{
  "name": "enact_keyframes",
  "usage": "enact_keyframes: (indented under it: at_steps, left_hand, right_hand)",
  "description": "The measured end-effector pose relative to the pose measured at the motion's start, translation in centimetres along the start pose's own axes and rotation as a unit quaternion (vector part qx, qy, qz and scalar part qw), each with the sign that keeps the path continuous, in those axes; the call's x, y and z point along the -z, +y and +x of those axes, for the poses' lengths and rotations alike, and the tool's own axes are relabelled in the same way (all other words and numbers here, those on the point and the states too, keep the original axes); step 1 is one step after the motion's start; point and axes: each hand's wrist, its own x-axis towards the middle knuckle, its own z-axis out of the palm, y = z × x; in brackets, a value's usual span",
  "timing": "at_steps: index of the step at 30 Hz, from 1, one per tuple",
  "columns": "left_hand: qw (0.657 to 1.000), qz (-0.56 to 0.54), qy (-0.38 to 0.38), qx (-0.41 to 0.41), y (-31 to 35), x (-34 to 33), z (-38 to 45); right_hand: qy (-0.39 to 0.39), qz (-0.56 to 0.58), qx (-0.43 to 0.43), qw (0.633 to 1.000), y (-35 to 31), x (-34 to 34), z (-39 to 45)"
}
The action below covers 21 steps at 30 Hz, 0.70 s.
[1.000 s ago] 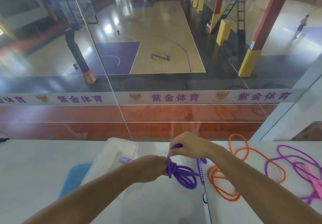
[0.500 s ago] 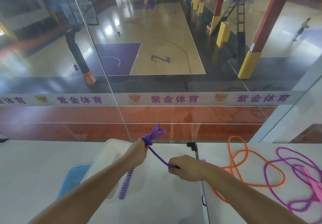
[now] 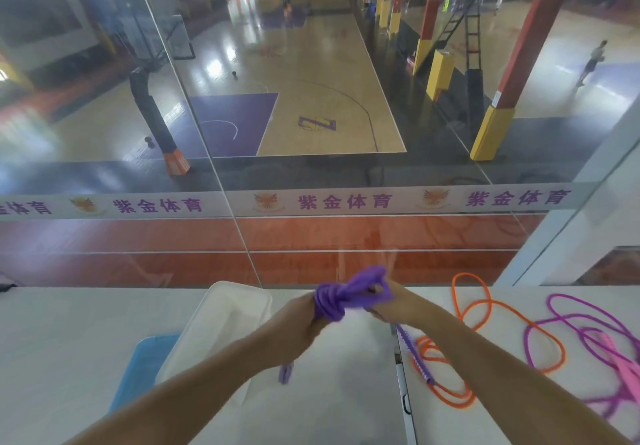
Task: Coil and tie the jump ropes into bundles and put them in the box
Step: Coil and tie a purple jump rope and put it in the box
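Both hands grip the purple rope [image 3: 346,297] above the table: left hand [image 3: 304,320] clutching the wound bundle, right hand [image 3: 398,302] pinching its loop end. Box [image 3: 221,323] sits just left, nearer the left hand.

— Looking from where?
— Riding head-high, tilting forward and down, sitting close over the white table [image 3: 69,340] (single wide-angle view), facing the glass wall [image 3: 311,132] beyond.
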Motion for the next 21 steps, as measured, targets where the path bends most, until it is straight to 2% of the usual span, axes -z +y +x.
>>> enact_keyframes:
  at_steps: [3, 5, 6, 9, 11, 13, 16, 18, 20, 21]
  left_hand:
    - [0.98, -0.11, 0.104, 0.132, -1.5, 1.2, 1.8]
    - [0.976, -0.066, 0.136, 0.156, -3.4, 1.9, 2.9]
    - [0.979, -0.014, 0.133, 0.153, -4.5, 2.2, 3.3]
    - [0.971, 0.198, 0.047, 0.129, -6.4, 2.1, 3.1]
    - [0.935, 0.335, -0.034, 0.109, -6.2, 1.1, 2.3]
    - [0.912, 0.397, -0.085, 0.063, -5.1, 0.1, 1.6]
    - [0.919, 0.366, -0.143, 0.005, -3.0, -0.9, 1.2]
    - [0.942, 0.292, -0.16, -0.038, -1.3, -1.0, 0.6]
    - [0.973, 0.185, -0.129, -0.053, -0.2, -0.7, 0.0]
    - [0.987, 0.121, -0.095, -0.05, 0.4, -0.4, -0.3]
  right_hand:
    - [0.012, 0.036, -0.087, 0.995, 1.8, -2.1, -0.5]
    - [-0.008, -0.011, -0.099, 0.995, 2.2, -3.2, -1.0]
    - [-0.03, -0.077, -0.08, 0.993, 1.9, -3.4, -1.5]
    - [-0.085, -0.248, 0.007, 0.965, 0.1, -3.8, -2.8]
    - [-0.091, -0.287, 0.052, 0.952, -2.0, -3.2, -3.1]
    - [-0.064, -0.295, 0.098, 0.948, -3.5, -2.2, -2.8]
    - [-0.024, -0.237, 0.118, 0.964, -4.5, -0.1, -2.0]
    - [-0.006, -0.204, 0.096, 0.974, -4.1, 0.9, -1.4]
    - [0.004, -0.141, 0.052, 0.989, -2.3, 1.4, -0.8]
    - [0.01, -0.055, 0.021, 0.998, -1.6, 1.4, -0.8]
